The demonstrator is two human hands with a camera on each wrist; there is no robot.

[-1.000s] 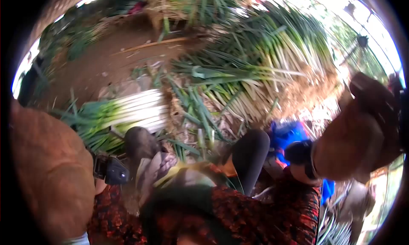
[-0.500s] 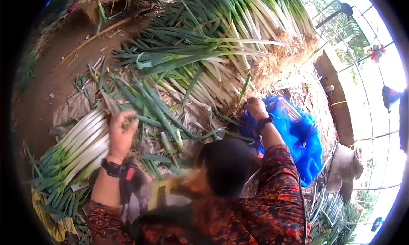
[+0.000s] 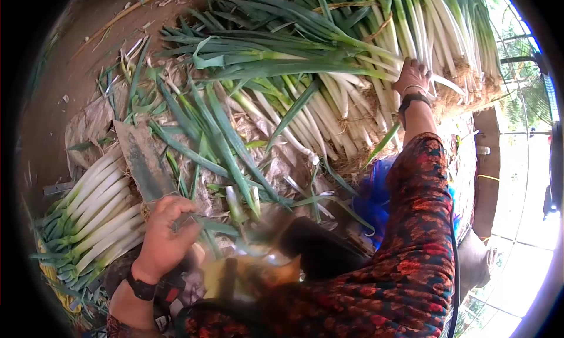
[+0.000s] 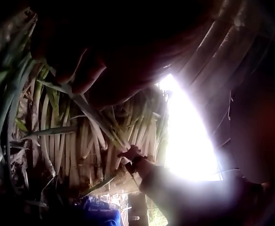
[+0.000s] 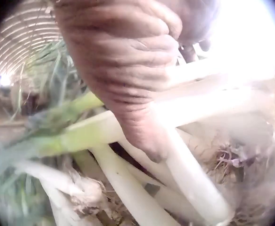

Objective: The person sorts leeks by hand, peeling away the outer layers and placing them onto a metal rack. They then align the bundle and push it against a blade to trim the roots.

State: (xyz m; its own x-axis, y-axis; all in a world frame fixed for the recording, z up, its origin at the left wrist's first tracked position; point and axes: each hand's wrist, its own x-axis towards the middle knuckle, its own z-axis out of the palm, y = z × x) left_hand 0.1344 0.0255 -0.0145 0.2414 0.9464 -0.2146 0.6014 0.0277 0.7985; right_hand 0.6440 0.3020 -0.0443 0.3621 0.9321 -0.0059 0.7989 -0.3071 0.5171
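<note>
My right hand (image 3: pixel 413 76) reaches far out over a large heap of leeks (image 3: pixel 329 112). Its fingers and thumb curl round the white shafts of one or more leeks (image 5: pixel 213 106) lying across the pile; the right wrist view shows the thumb pressed down over them. In the head view my left hand (image 3: pixel 167 235) hovers near my lap, fingers loosely bent with nothing clear between them. Beside it stands a flat, dirt-smeared plate (image 3: pixel 141 162). Left of that hand lies a row of leeks (image 3: pixel 97 206) with clean white shafts.
Loose green leaves (image 3: pixel 217 141) and cut ends litter a sack cloth (image 3: pixel 88 123) in front. Something blue (image 3: pixel 376 194) shows under my right sleeve. Bare soil (image 3: pixel 47 85) stretches at the left, and a wall edge (image 3: pixel 486 173) runs along the right.
My right hand has moved from beside the blue bag forward onto the leek heap and taken hold there. Earlier both hands were raised near the head; the left has stayed low since half a second ago.
</note>
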